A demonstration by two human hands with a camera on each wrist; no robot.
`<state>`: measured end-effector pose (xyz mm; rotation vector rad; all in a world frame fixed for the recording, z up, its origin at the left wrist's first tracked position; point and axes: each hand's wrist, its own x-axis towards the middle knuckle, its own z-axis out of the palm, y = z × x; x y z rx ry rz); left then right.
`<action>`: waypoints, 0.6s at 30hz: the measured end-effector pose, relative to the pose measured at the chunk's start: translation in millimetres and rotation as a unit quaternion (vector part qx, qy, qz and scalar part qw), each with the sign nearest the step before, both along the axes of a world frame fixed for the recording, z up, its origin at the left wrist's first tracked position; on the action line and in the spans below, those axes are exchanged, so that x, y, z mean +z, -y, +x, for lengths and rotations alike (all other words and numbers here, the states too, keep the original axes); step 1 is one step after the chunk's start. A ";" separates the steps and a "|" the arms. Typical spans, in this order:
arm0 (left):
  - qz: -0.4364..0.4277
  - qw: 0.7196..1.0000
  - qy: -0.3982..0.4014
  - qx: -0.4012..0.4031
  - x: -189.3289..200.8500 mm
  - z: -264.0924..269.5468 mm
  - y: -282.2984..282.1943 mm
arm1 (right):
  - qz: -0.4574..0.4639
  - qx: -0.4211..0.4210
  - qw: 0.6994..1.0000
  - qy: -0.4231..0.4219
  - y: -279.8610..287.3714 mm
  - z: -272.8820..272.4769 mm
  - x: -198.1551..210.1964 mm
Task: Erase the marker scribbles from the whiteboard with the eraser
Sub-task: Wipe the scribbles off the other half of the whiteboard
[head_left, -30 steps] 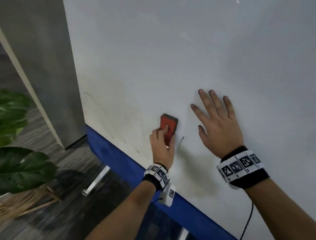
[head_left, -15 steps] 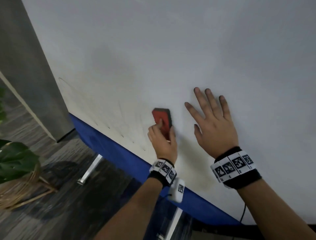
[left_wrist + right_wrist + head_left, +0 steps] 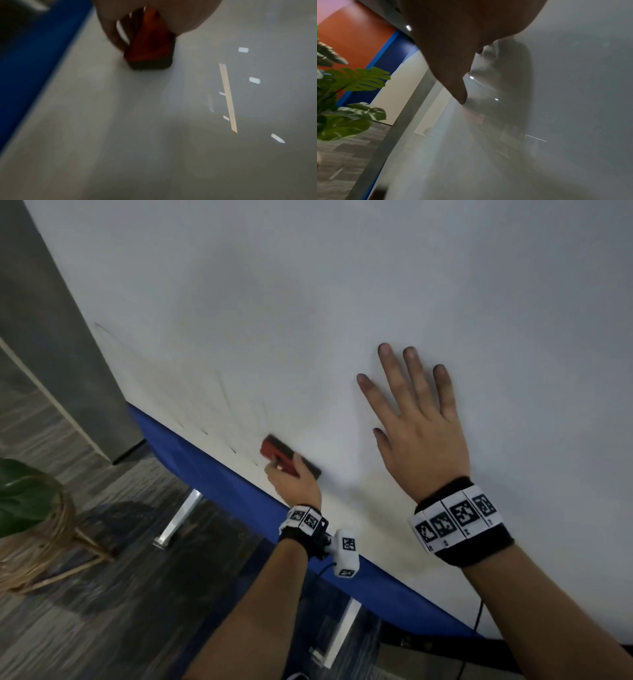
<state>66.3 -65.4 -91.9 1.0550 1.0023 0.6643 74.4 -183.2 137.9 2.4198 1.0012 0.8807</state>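
Observation:
The whiteboard (image 3: 342, 302) fills most of the head view, with a blue lower edge (image 3: 212, 474). My left hand (image 3: 291, 479) grips the red eraser (image 3: 279, 455) with its dark felt, pressing it against the board just above that blue edge. In the left wrist view the eraser (image 3: 150, 48) sticks out below my curled fingers, flat on the whiteboard (image 3: 154, 135). Faint marker traces (image 3: 222, 392) and small dark ticks (image 3: 205, 432) lie up and left of the eraser. My right hand (image 3: 411, 412) lies flat on the board, fingers spread, to the right of the eraser; the right wrist view shows its thumb (image 3: 453, 83) against the board.
A grey panel (image 3: 61, 344) stands left of the board. A leafy plant (image 3: 20, 494) in a wicker basket (image 3: 44, 546) sits on the dark floor at lower left. A metal leg (image 3: 178, 515) holds the board up, and a cable (image 3: 478, 618) hangs by my right forearm.
My left hand has slid the eraser down and left to just above the blue edge, turning it from upright to lying along that edge. The dark stroke beside it is gone. The right hand stays flat.

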 end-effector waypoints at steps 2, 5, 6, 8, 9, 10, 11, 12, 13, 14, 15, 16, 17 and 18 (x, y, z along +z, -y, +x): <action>-0.120 0.989 -0.076 -0.034 -39.8 -10.8 14.3 | -0.010 -0.001 1.000 0.006 1.4 1.4 -2.2; -0.104 0.991 -0.081 -0.018 -37.4 -8.4 17.6 | -0.018 0.000 1.000 0.019 1.8 2.7 -6.9; -0.074 0.996 -0.059 0.001 -22.7 -7.2 15.4 | -0.018 0.000 1.000 0.022 1.9 2.4 -8.2; 0.014 0.999 0.027 0.019 14.3 -3.8 7.7 | -0.015 -0.003 0.999 0.032 1.3 3.3 -10.8; 0.072 0.995 0.067 0.014 32.0 -2.2 2.8 | -0.012 -0.004 0.999 0.036 0.7 3.8 -11.7; 0.132 0.987 0.093 0.008 47.7 -0.9 -3.4 | -0.007 -0.002 0.999 0.037 0.2 4.5 -12.8; 0.185 0.977 0.106 0.007 56.4 1.6 -11.0 | -0.003 -0.001 0.999 0.036 -0.1 5.1 -14.1; 0.222 0.969 0.106 0.007 56.8 4.8 -19.4 | 0.000 0.000 0.999 0.035 -0.2 5.8 -15.3; 0.241 0.966 0.096 0.009 48.2 8.4 -28.6 | 0.001 0.000 0.999 0.037 -0.3 6.0 -16.2; 0.242 0.967 0.081 0.011 33.5 10.5 -37.0 | 0.002 0.000 0.999 0.041 -0.1 6.0 -16.7; 0.224 0.972 0.069 0.015 13.3 11.7 -44.2 | 0.003 -0.001 0.999 0.045 -0.3 6.1 -17.7; 0.187 0.981 0.055 0.015 -9.7 10.9 -49.4 | 0.005 -0.003 0.999 0.049 -0.9 6.1 -18.9; 0.139 0.990 0.034 0.012 -33.3 9.1 -51.4 | 0.007 -0.006 0.999 0.051 -2.1 5.9 -20.6; 0.090 0.996 0.005 0.006 -52.7 5.0 -49.7 | 0.009 -0.009 0.999 0.052 -3.6 4.8 -22.4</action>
